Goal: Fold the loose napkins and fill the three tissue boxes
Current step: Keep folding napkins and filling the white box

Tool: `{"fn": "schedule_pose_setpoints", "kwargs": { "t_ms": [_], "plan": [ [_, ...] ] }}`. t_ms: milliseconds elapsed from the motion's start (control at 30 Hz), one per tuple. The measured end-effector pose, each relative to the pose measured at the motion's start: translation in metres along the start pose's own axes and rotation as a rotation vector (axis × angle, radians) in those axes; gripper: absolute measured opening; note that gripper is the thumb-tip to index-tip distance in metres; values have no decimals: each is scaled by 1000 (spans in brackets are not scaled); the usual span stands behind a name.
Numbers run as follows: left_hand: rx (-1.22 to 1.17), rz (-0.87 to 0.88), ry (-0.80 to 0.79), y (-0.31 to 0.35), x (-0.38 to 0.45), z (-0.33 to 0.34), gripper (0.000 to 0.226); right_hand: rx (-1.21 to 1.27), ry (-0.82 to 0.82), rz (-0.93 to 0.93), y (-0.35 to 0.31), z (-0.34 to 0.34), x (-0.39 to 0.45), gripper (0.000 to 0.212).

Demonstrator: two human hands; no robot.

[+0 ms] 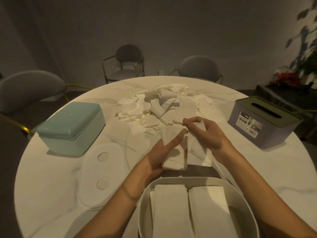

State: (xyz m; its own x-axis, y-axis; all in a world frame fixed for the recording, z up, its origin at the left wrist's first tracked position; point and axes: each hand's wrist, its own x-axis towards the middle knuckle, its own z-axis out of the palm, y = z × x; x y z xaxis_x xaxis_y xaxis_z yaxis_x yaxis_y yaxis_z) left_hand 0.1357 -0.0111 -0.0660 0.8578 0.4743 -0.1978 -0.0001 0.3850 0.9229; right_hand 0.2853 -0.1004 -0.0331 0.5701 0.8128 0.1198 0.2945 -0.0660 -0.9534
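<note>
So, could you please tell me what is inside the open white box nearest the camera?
The white box holds two side-by-side stacks of folded napkins. Whatever lies beneath them is covered.

Hidden and cut-off parts around the table

The white box [240, 191] nearest the camera runs off the bottom edge, so its near wall and the lower ends of the folded napkins [171, 212] inside cannot be seen. Both forearms leave the picture at the bottom. The left hand [159, 153] covers part of the napkin stack [173, 162] it holds; how many sheets are in it cannot be told. The right hand [209, 134] hides the top of its napkin [199, 152]. The label [249, 123] on the purple box [264, 134] is too small to read. The plant [307, 48] is cut by the right edge, and the table [51, 194] by the bottom.
</note>
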Motion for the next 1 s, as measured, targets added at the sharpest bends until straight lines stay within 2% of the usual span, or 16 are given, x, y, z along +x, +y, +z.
{"fn": "schedule_pose_setpoints", "kwargs": {
  "t_ms": [100, 233, 300, 367, 400, 500, 633, 733, 867, 933, 1000],
  "plan": [
    [55, 52, -46, -4, -1, 1, 40, -61, 35, -18, 5, 11, 1, 24],
    [120, 100, 76, -8, 6, -12, 48, -102, -87, 43, 1, -5, 1, 42],
    [123, 122, 116, -6, 10, -20, 57, -101, -181, 80, 1, -18, -2, 38],
    [108, 115, 124, -4, 13, -25, 63, -113, -256, 74, 0, -29, -5, 22],
    [72, 102, 122, -2, 14, -26, 61, -118, -279, 72, -1, -31, -6, 19],
    [-142, -10, 138, 4, 10, -23, 41, -115, -341, 66, -6, -37, -8, 33],
    [-290, -70, 101, 6, 8, -24, 28, 34, -436, 37, -15, -40, -15, 39],
    [-248, -169, 51, 7, 10, -21, 34, 93, -419, 35, -14, -31, -15, 38],
    [-227, -245, -26, 8, 11, -16, 47, -60, -250, -45, -1, -11, -7, 20],
    [-290, -246, -78, 6, 11, -15, 67, -185, -154, -68, 9, -5, -1, 30],
    [-314, -231, -71, 6, 9, -13, 72, -286, -91, -97, 14, -3, 0, 35]
  ]
}}
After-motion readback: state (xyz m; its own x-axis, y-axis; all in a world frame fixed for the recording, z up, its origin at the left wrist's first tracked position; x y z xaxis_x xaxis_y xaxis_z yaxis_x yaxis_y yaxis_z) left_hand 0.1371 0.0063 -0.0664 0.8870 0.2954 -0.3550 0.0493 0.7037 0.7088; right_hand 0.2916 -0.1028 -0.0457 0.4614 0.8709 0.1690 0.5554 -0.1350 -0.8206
